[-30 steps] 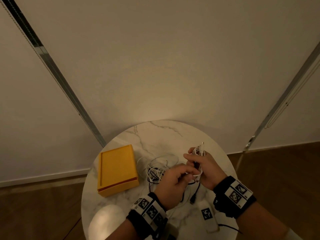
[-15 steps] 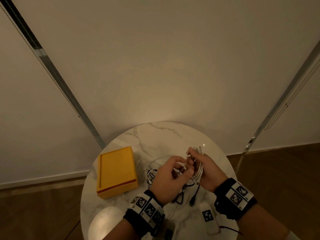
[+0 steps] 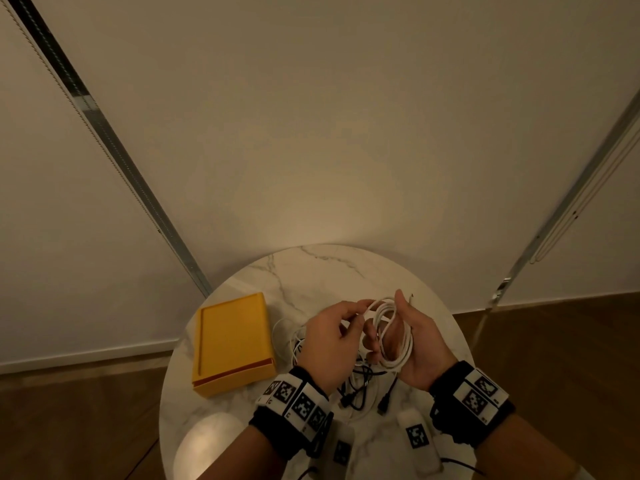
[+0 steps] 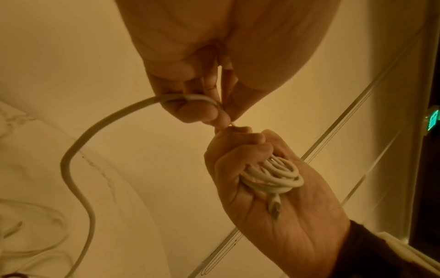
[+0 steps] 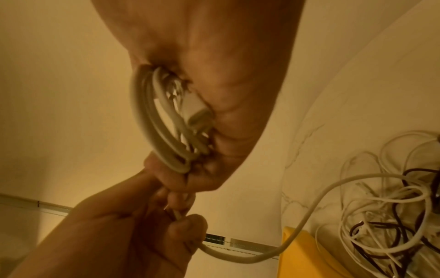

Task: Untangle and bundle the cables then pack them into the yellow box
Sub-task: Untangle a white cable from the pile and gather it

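Observation:
My right hand (image 3: 412, 344) holds a coil of white cable (image 3: 394, 332) in its palm, fingers curled through the loops (image 4: 273, 175). A white plug (image 5: 195, 107) lies against the palm. My left hand (image 3: 332, 341) pinches the loose run of the same cable (image 4: 78, 143) between thumb and fingertips, just left of the coil. Under both hands a tangle of white and black cables (image 3: 353, 382) lies on the round marble table (image 3: 311, 271). The yellow box (image 3: 232, 341), lid closed, sits at the table's left.
Two white blocks with black-and-white markers (image 3: 417, 436) lie near the table's front edge, by a black plug (image 3: 382, 407). A pale wall with metal rails (image 3: 104, 133) stands behind the table. Wooden floor (image 3: 554, 358) surrounds it.
My hands have moved apart and up a little. The right palm has turned so the white coil shows wider, and the left hand has slid along the cable to pinch it near the coil's top.

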